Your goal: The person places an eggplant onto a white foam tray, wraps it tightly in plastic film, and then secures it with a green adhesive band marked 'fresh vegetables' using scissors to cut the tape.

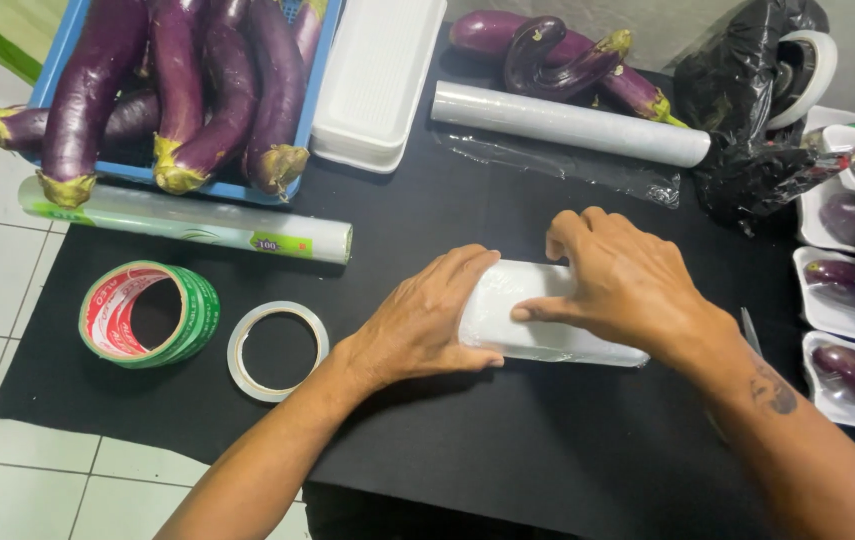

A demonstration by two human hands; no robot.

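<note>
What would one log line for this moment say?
left hand: on wrapped tray | right hand: pressing tray top | surface: black mat

Blue crate (62, 40) of eggplants (182, 85), two tape rolls (150, 314), perhaps scissors (751, 332).

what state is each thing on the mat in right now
white tray: wrapped in film, upside down, under both hands
left hand: pressing tray end
right hand: flat on tray
film roll: partly unrolled
blue crate: full of eggplants
packed trays: wrapped, labelled
</note>
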